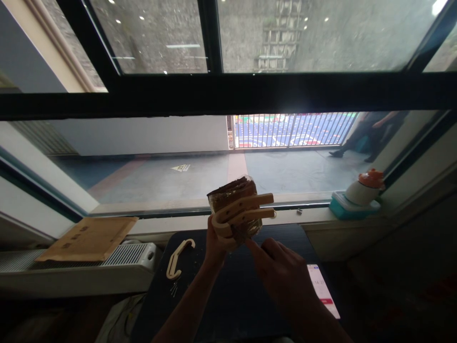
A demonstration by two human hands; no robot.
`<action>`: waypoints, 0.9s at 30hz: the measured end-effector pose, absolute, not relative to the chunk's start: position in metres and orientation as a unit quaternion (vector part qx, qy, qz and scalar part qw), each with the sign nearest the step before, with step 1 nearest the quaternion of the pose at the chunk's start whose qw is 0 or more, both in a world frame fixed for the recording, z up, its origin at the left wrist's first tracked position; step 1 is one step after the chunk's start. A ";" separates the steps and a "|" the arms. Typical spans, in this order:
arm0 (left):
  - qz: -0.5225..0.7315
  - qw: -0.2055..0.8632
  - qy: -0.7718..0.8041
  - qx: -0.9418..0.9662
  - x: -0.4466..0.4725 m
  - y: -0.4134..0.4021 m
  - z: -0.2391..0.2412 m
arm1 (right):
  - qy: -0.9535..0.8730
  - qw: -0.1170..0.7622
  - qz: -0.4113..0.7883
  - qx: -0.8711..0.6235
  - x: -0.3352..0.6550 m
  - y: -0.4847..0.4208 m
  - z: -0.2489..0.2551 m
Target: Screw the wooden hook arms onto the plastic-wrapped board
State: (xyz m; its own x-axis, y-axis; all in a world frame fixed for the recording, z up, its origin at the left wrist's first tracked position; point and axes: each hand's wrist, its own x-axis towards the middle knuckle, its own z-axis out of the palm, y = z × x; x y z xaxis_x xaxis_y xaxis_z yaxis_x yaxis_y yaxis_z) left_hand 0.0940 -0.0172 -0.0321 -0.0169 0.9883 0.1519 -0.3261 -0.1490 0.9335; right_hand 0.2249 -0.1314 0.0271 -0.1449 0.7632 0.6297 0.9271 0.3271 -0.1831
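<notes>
My left hand [214,245] is raised over a dark table [232,295] and grips a clear bag [233,195] with brown contents together with two curved wooden pieces [243,212] pressed against it. My right hand [282,271] hovers just below and to the right, fingers loosely curled, the index fingertip close to the bag's lower edge and holding nothing I can see. Another curved wooden piece [178,259] lies flat on the table at the left.
A phone [323,290] with a lit screen lies on the table's right side. A wooden board [87,238] rests on a radiator at left. A white and orange bottle [364,190] stands on a teal box on the windowsill. A person walks outside.
</notes>
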 end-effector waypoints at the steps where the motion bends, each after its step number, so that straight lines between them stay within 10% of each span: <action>1: 0.610 0.537 0.369 0.450 0.094 -0.018 -0.031 | -0.752 0.317 -0.143 -0.560 0.226 -0.131 0.028; 13: 0.613 0.535 0.367 0.451 0.094 -0.018 -0.034 | -0.706 0.387 0.026 -0.592 0.221 -0.133 0.023; 27: 0.601 0.533 0.364 0.472 0.093 -0.020 -0.033 | -0.767 0.304 -0.132 -0.550 0.235 -0.129 0.033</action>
